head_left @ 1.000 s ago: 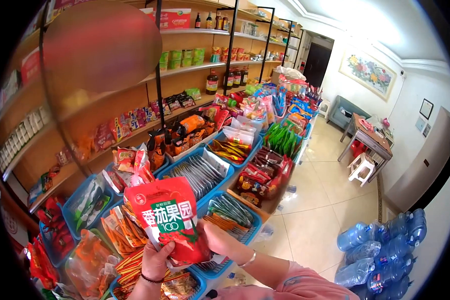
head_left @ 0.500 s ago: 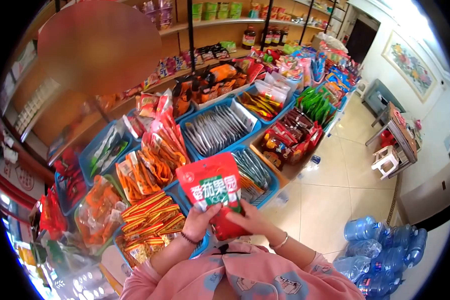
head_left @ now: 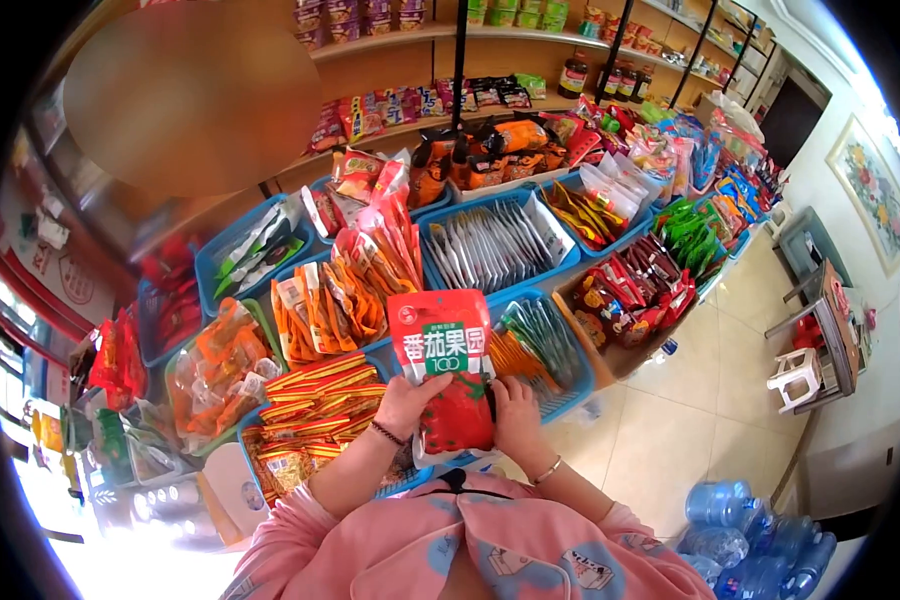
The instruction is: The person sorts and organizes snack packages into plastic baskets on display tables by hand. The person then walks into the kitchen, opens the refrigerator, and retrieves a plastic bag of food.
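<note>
A red snack pouch (head_left: 442, 330) with white Chinese lettering, a green "100" label and printed tomatoes stands upright before my chest. My left hand (head_left: 410, 408) grips its lower left side, thumb across the front. On the opposite edge my right hand (head_left: 517, 415) is closed, its fingers curled at the side and partly hidden. Behind the pouch, a blue basket (head_left: 582, 385) holds green-silver and orange packets. Yellow-and-red striped packets (head_left: 315, 400) fill the basket left of my left hand. Orange packets (head_left: 325, 310) stand beyond them.
Silvery packets (head_left: 495, 245) fill another blue basket, with a cardboard box (head_left: 610, 350) of dark red packets to its right. Shelves (head_left: 530, 35) of cups and jars line the back. Large water bottles (head_left: 720, 503), a white stool (head_left: 796, 378) and a table (head_left: 830, 320) stand on the floor at right.
The view has swung left, so the shelves and baskets sit further right. The pouch has become more upright and square to me, and my right hand has shifted from its front to its right edge.
</note>
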`<state>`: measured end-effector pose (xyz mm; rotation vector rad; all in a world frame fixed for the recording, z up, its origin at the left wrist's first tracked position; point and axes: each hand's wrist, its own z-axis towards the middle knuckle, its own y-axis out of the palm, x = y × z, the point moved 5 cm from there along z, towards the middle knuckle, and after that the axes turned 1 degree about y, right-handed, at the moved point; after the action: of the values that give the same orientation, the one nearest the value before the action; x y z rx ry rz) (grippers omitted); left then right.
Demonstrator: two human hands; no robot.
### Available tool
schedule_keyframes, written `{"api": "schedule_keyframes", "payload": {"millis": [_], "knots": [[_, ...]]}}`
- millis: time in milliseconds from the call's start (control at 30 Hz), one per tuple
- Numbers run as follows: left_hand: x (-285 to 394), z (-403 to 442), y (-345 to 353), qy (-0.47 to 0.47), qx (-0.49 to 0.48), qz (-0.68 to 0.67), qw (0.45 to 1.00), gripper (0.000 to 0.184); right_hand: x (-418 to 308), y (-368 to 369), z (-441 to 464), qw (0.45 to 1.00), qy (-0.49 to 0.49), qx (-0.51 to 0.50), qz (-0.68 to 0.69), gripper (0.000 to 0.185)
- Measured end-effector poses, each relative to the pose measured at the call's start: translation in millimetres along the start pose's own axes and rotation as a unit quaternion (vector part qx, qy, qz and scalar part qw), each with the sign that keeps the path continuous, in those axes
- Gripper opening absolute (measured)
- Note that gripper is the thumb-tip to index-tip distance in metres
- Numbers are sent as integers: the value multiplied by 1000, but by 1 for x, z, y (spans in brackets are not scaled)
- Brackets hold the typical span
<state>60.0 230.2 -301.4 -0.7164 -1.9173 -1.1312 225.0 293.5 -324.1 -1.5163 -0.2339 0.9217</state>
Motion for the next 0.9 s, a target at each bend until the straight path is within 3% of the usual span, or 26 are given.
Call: {"api": "schedule_keyframes", "payload": {"millis": [33,100,167,200,267,300,333,400,433,500,567,600,633,700,767,833,900], "knots": [[-2,0,-4,4,6,-1,1000,30,-3,0,4,1000,13,4,-22,47],[-9,1,-9,-11,-71,284,956,36,10,21,-3,996,-39,53,-57,43],[-7,-6,11,-110,-88,333,933,37,10,24,-11,980,-148,107,-79,40],[-19,1,11,-99,-92,286,949,37,16,34,-7,989,-92,85,77,39],[-23,4,17,-96,-87,194,972,40,11,30,-1,993,-71,64,75,39],[-27,6,16,-93,-93,180,975,43,2,10,-4,987,-120,105,13,41],[-35,9,13,-80,-92,161,979,42,12,11,-3,967,-3,63,247,41],[-41,7,14,-73,-95,70,990,40,30,26,-12,879,113,17,463,42],[-33,2,17,-98,-95,72,988,39,43,35,-18,858,152,-3,490,42],[-12,-8,30,-82,-89,-16,993,35,34,16,-18,844,109,-6,525,38],[-12,-6,39,-74,-102,5,992,39,35,4,-31,650,275,-47,707,35],[-23,-4,44,-73,-121,5,990,39,40,-2,-35,720,261,-59,640,36],[-27,-3,53,-70,-140,5,988,40,42,-10,-37,721,259,-58,640,36],[-40,0,68,-77,-147,-15,986,42,36,-16,-46,526,321,-104,781,36],[-52,0,84,-72,-151,26,986,43,41,-32,-46,512,322,-111,789,37],[-67,1,105,-81,-159,55,982,43,70,-35,-52,559,317,-122,757,37],[-94,3,133,-122,-153,30,980,42,109,-43,-68,548,318,-110,766,37]]}}
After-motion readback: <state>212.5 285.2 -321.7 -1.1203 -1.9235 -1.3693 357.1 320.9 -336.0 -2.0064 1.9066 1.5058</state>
